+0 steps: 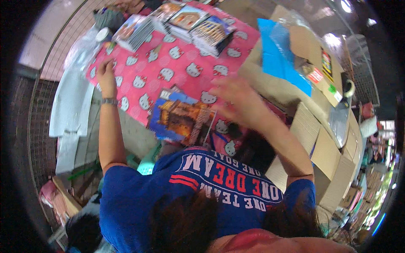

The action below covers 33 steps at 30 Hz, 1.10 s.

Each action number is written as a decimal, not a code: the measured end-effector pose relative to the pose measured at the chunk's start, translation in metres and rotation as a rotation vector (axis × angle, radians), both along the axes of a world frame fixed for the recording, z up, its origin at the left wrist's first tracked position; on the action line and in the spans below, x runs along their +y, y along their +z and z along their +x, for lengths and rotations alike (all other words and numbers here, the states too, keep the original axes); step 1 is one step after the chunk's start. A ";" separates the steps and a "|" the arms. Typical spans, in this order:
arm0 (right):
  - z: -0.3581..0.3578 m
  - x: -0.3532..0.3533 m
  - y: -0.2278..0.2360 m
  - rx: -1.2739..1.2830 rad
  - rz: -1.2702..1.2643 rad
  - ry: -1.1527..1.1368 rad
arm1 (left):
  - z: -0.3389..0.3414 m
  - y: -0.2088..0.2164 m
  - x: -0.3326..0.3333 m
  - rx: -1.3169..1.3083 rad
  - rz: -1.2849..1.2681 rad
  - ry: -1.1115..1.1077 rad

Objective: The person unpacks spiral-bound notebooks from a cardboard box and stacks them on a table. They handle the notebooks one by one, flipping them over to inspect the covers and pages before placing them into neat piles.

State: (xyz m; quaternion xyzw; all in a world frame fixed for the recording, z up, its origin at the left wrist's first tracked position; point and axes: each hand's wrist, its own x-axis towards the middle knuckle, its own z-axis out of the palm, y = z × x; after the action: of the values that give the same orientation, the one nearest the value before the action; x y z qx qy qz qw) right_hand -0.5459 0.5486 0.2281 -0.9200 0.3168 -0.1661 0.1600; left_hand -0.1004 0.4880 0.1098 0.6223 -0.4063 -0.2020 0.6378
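My left hand (106, 76) rests by the left edge of a pink patterned tabletop (166, 75), its fingers parted and nothing visible in them. My right hand (237, 99) is blurred over the table's right side, fingers spread, just right of a small loose pile of glossy printed pictures (181, 118). The top one shows an orange-lit building against blue. This pile lies at the table's near edge, close to my shirt, its sheets slightly fanned. I cannot make out anything held in the right hand.
Neat stacks of picture cards (135, 33) and more stacks (211, 36) line the table's far side. A white round-topped container (103, 34) stands far left. On the right are open cardboard boxes (327, 156) and a blue sheet (280, 63). Wire mesh (40, 105) runs along the left.
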 end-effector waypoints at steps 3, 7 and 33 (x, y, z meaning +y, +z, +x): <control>0.065 0.031 -0.028 0.019 0.069 0.202 | 0.055 -0.041 0.084 0.120 0.068 0.315; 0.112 0.047 -0.080 0.090 -0.035 0.182 | 0.086 -0.132 0.172 -0.116 0.401 0.511; 0.117 0.048 -0.094 0.245 -0.034 0.181 | -0.052 -0.309 0.365 -0.675 1.900 -1.010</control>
State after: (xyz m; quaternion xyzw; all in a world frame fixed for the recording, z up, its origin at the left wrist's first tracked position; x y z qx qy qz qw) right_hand -0.4287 0.5964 0.1340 -0.9608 0.2471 -0.0428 0.1186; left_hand -0.1525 0.8533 -0.1987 0.6424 -0.4449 -0.4857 -0.3918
